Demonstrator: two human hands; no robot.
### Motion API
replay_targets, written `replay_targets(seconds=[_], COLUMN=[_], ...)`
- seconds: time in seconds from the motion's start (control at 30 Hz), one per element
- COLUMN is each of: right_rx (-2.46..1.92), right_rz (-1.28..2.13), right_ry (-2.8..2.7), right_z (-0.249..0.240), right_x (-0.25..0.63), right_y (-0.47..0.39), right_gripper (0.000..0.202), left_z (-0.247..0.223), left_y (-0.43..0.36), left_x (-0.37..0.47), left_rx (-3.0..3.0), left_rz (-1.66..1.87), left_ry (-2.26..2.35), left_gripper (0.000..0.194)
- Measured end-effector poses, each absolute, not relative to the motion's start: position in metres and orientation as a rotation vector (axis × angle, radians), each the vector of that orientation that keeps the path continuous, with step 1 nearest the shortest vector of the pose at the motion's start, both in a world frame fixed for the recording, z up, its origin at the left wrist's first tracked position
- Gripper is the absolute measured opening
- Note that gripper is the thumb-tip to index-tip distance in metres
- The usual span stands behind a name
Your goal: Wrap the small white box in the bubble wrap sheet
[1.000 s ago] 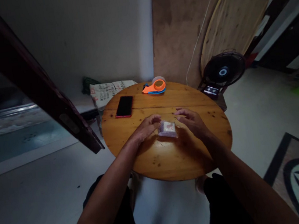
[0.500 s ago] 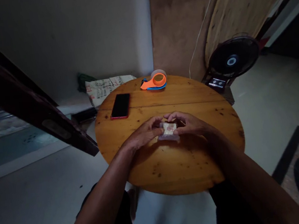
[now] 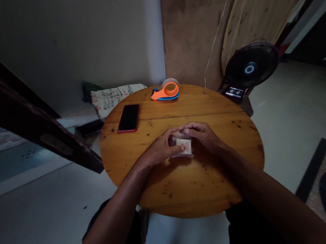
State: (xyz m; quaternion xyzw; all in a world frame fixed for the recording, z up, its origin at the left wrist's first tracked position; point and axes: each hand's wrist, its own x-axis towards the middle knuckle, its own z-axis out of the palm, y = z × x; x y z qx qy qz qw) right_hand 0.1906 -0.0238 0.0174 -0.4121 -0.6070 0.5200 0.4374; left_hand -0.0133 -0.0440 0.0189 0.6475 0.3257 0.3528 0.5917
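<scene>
A small, pale, squarish packet (image 3: pixel 187 144) with a reddish mark lies on the round wooden table (image 3: pixel 187 187), in thin clear plastic that sticks out past its near edge. My left hand (image 3: pixel 166 145) grips its left side, thumb pressed on top and fingers curled round the far side. My right hand (image 3: pixel 199 134) is closed at the far right corner, thumb bent toward the fingertips, where it seems to pinch the clear plastic. The fingertips of both hands meet behind the packet, and what lies between them is partly hidden.
A black phone with a red edge (image 3: pixel 129 118) lies at the table's left. An orange and blue tape dispenser (image 3: pixel 166 92) stands at the back edge. Beyond the table are a printed white sack (image 3: pixel 108 99) and a dark round fan (image 3: pixel 250 67).
My right thumb has left the top of the packet and moved back toward the fingertips. My left thumb has slid further over the packet. The view has shifted slightly.
</scene>
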Motion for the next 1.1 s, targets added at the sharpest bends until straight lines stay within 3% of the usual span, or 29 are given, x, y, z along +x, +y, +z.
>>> replay_targets(seconds=[0.2,0.37,0.43,0.6,0.7,0.9,1.1], right_rx=[-1.045,-1.115,-1.132,-1.159,-1.129,-1.143,-1.172], right_rz=[1.166,1.157,1.123,1.091,1.232,1.301,1.160], right_ry=[-1.344,-1.201,-1.156,-1.136,-1.200,-1.364,-1.321], right_z=[0.020,0.016,0.013,0.012,0.013,0.012,0.012], right_x=[0.194,0.197,0.200,0.209,0.214,0.218,0.211], right_y=[-0.018,-0.011,-0.007,-0.001,-0.001,-0.006,-0.007], right_gripper=[0.021,0.025,0.027,0.030,0.036,0.065,0.041], left_z=[0.014,0.018,0.020,0.018,0.017,0.014,0.019], left_y=[-0.045,-0.049,-0.051,-0.050,-0.048,-0.045,-0.047], left_x=[-0.006,-0.005,-0.005,-0.007,-0.007,-0.008,-0.010], left_rx=[1.475,1.496,1.515,1.694,1.777,1.881,1.908], left_rz=[0.809,0.795,0.800,0.749,0.756,0.932,0.895], left_ry=[0.814,0.857,0.854,0.847,0.876,1.045,0.965], left_gripper=[0.096,0.108,0.103,0.057,0.044,0.038,0.038])
